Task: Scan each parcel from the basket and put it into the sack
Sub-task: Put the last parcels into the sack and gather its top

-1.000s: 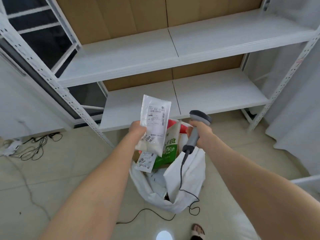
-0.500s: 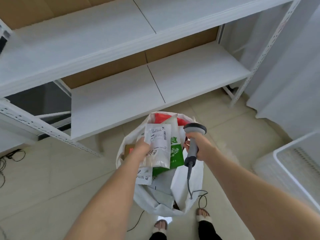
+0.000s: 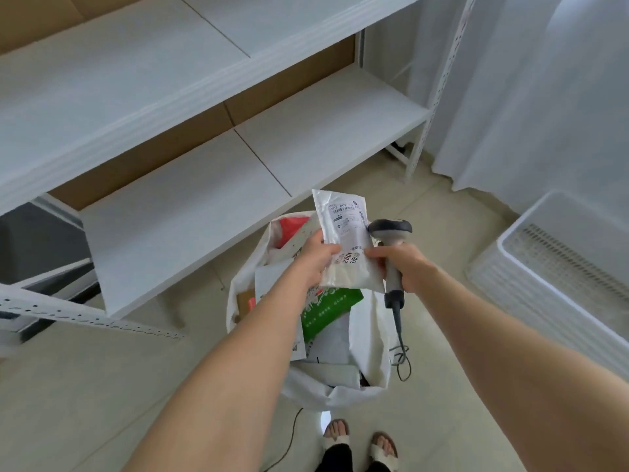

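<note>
A white parcel pouch (image 3: 343, 233) with a printed label stands upright above the open white sack (image 3: 369, 342). My left hand (image 3: 315, 258) grips the pouch's left edge. My right hand (image 3: 403, 264) holds the grey barcode scanner (image 3: 391, 253) by its handle, and its thumb also presses on the pouch's right side. The scanner's head sits just right of the label. Inside the sack lie several parcels, among them a green-and-white one (image 3: 326, 308) and a red one (image 3: 289, 226). The white plastic basket (image 3: 558, 270) stands on the floor at the right.
White metal shelving (image 3: 238, 158) with bare boards runs behind the sack. A white curtain (image 3: 531, 90) hangs at the right. The scanner cable (image 3: 401, 356) trails down beside the sack. My sandalled feet (image 3: 357, 444) stand on the tiled floor just below it.
The view has swung to the right, bringing the basket into sight. The pouch has risen above the sack, and my right hand with the scanner has closed in to touch its right side.
</note>
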Motion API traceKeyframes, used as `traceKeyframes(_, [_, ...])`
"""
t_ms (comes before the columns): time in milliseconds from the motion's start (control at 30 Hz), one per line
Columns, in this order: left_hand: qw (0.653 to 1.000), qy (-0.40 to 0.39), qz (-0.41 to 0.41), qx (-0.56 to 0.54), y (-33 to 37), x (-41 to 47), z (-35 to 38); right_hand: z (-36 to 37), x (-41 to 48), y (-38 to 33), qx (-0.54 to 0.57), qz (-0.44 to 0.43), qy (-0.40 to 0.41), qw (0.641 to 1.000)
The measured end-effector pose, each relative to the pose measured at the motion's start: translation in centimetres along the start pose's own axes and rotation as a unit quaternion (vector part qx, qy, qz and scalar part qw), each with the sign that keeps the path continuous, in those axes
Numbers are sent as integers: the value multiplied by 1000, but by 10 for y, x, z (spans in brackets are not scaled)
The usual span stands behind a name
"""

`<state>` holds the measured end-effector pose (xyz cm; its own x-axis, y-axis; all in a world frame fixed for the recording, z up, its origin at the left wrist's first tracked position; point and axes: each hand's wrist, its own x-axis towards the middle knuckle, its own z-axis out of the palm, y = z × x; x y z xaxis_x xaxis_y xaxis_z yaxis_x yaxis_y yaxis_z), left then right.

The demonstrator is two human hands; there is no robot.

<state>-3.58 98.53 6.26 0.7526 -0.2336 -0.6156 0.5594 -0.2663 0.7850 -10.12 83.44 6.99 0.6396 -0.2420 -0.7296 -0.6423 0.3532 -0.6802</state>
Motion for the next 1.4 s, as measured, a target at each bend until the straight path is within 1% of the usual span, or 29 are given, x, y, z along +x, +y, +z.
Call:
traceKeyframes(67, [999, 12, -2, 42, -9, -1, 8, -9, -3, 4, -15, 3, 29, 999])
traceKeyframes(167, [988, 39, 12, 150, -23, -4, 9, -8, -11, 6, -37, -12, 72, 997])
traceKeyframes(267, [966, 89, 25, 243, -33, -15, 3, 9, -16, 10, -84, -31, 75, 993])
traceKeyframes(333, [943, 112, 1, 314, -46, -20, -11, 26, -20, 15, -140, -40, 60, 988])
traceKeyframes(433, [886, 187, -67, 419, -69, -23, -50, 53, -24, 29, -266, -57, 55, 961])
traceKeyframes(467, [875, 213, -87, 426, -77, -21, -65, 61, -25, 35, -303, -61, 62, 949])
traceKeyframes(533, [868, 244, -125, 413, -88, -15, -90, 77, -25, 48, -360, -61, 90, 927])
traceKeyframes(633, [863, 249, -153, 412, -96, 4, -113, 96, -17, 66, -424, -66, 146, 891])
traceKeyframes(700, [862, 250, -162, 411, -104, 20, -128, 106, -10, 73, -446, -60, 173, 876])
traceKeyframes(767, [866, 263, -178, 387, -118, 33, -146, 114, -2, 78, -461, -46, 178, 868])
traceKeyframes(800, [874, 264, -187, 361, -127, 38, -156, 117, 2, 81, -468, -39, 176, 865])
traceKeyframes(867, [907, 258, -205, 264, -141, 46, -167, 119, 8, 85, -473, -30, 175, 863])
traceKeyframes(933, [925, 253, -226, 171, -152, 50, -171, 119, 11, 86, -477, -22, 162, 863])
traceKeyframes(1033, [933, 244, -232, 126, -161, 53, -173, 120, 18, 91, -494, -8, 144, 857])
traceKeyframes(1100, [935, 247, -224, 119, -165, 54, -177, 124, 24, 96, -503, -3, 157, 850])
traceKeyframes(1200, [941, 262, -213, 11, -167, 56, -188, 134, 26, 101, -510, -15, 178, 842])
traceKeyframes(1267, [942, 238, -218, -93, -178, 75, -198, 142, 27, 101, -512, -28, 186, 838])
traceKeyframes(1333, [939, 226, -225, -131, -212, 117, -211, 149, 28, 103, -516, -35, 189, 835])
traceKeyframes(1400, [943, 198, -229, -136, -216, 120, -209, 155, 29, 107, -517, -40, 187, 834])
